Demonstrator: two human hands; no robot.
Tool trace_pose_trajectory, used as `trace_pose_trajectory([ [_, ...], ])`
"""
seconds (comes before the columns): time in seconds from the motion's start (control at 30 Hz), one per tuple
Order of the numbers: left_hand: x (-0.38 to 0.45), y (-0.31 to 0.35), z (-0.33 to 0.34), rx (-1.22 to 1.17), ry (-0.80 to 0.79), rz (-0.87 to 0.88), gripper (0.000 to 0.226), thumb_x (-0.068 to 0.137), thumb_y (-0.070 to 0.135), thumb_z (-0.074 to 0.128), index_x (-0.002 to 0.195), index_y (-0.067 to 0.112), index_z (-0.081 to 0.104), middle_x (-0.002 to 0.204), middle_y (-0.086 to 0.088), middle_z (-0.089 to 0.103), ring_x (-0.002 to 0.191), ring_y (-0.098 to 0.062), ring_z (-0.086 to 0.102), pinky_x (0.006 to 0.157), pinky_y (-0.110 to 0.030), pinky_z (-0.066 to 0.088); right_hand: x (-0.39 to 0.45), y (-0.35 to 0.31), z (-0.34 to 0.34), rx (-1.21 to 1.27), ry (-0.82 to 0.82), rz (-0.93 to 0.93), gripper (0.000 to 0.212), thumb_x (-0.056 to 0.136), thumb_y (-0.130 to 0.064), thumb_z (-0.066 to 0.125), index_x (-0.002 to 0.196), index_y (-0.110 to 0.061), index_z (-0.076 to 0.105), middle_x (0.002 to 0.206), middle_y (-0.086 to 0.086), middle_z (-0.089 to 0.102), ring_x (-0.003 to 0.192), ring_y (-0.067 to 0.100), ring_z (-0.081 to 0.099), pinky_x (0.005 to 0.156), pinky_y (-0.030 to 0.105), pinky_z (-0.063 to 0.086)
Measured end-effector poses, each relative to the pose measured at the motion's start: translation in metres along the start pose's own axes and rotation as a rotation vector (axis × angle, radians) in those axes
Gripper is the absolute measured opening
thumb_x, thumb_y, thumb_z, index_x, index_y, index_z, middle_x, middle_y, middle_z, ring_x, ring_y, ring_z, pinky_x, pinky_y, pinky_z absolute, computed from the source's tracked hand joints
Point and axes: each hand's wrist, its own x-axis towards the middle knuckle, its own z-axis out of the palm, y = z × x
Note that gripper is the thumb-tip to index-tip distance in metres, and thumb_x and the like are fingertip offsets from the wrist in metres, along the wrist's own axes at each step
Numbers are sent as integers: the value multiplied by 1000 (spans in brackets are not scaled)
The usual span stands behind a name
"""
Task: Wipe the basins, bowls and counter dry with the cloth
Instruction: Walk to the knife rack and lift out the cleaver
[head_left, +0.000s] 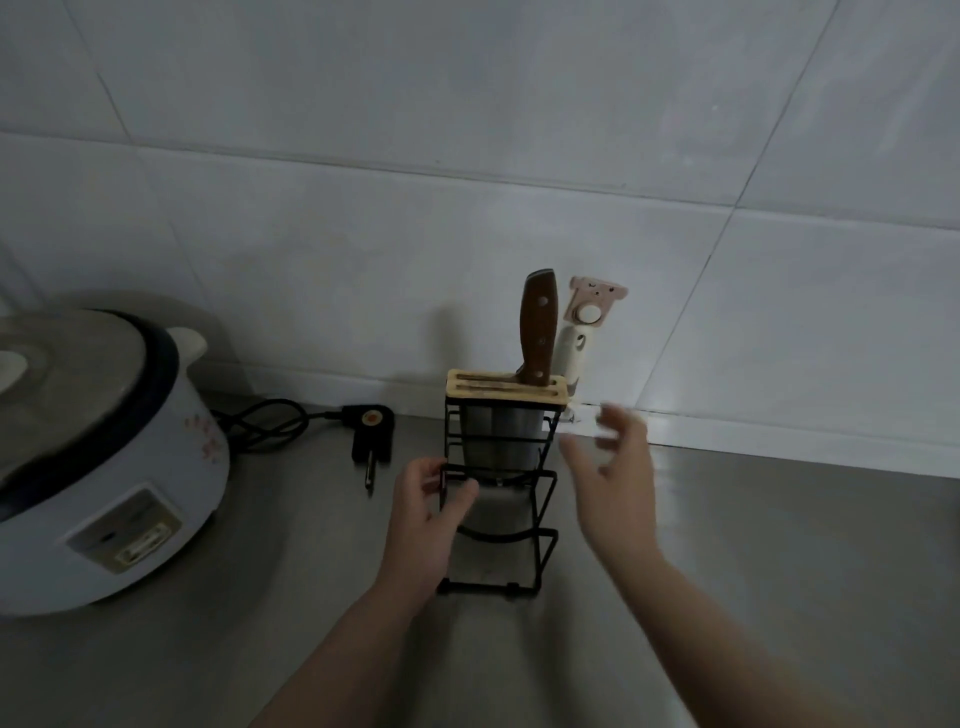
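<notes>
Counter (779, 545): grey, dull metal look, running along a white tiled wall (467, 156). It is the only one of the task's things I can see from the head camera; I see no cloth, basin or bowl here.

Knife rack (498, 467): black wire frame with a pale wooden slotted top, standing upright on the counter near the wall. One knife (537, 332) with a brown riveted handle sits in a slot, its broad blade showing through the wires below.

My left hand (426, 514): at the rack's left side, fingers and thumb curled round the wire frame, gripping it.

My right hand (613, 483): just right of the rack, blurred, fingers spread and loosely bent, holding nothing. I cannot tell whether it touches the frame.

Rice cooker (98, 467): white body, dark rim, lid on, at the left of the counter. Its black cord and plug (371, 436) lie loose on the counter between the cooker and the rack.

Wall hook (595, 304): small pink bear-shaped piece on the tiles behind the rack, with a cream-handled utensil (574, 358) under it.
</notes>
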Motion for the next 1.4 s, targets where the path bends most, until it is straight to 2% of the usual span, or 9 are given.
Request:
trace_pose_trajectory([
  [0.1,-12,-10,-13,24,-187,25,77,76,41,73,143,38,33,140,24,42,129,7,36,106,-30,36,-39,32,14,138,-300,230,77,85,-43,64,148,-32,21,148,-11,35,131,3,37,106,28,37],
  [0.17,-17,-14,-15,-8,-257,36,85,80,30,71,149,37,22,146,20,39,133,9,34,111,-33,36,-50,37,23,339,-404,295,65,90,-26,63,138,-42,21,123,-28,44,102,-20,50,84,4,42],
  [0.27,-17,-15,-17,0,-288,50,80,87,11,66,149,36,20,144,20,42,126,15,39,108,-31,40,-49,48,29,439,-429,275,51,92,-9,61,120,-44,37,98,-33,55,82,-19,61,66,4,46],
  [0.43,-23,-17,-4,6,-359,52,89,75,55,69,149,39,22,150,21,35,139,-1,31,116,-43,29,-47,55,3,449,-367,290,37,92,-2,58,113,-29,46,97,-25,56,77,-16,63,61,5,46],
  [0.57,-34,-17,32,-9,-405,64,77,79,50,67,143,48,24,140,37,38,136,7,30,114,-31,31,-50,74,-31,429,-317,322,43,92,-4,58,113,-39,44,99,-28,52,75,-13,64,57,6,46],
  [0.67,-44,-9,61,-50,-446,43,69,86,32,64,141,48,25,134,40,43,130,14,34,106,-16,36,-50,91,-55,390,-271,350,52,91,-10,61,119,-48,39,110,-25,53,85,-9,65,66,11,51],
  [0.97,-31,6,127,76,-430,156,73,91,33,61,135,65,13,142,42,19,134,19,18,117,-32,24,-22,119,-93,326,-158,293,63,87,-16,68,130,-50,37,123,-9,61,114,9,60,100,43,48],
  [1.13,1,20,142,176,-354,226,70,89,29,65,138,58,26,146,25,32,133,8,30,112,-34,32,21,120,-99,293,-217,292,68,89,-21,66,139,-45,25,121,-20,45,100,-12,52,81,10,40],
  [1.4,40,30,157,126,-329,199,71,88,17,66,135,57,30,151,13,34,138,-8,33,113,-45,34,64,114,-92,269,-212,302,75,89,-22,67,149,-32,23,140,-1,48,120,10,46,90,18,38],
])
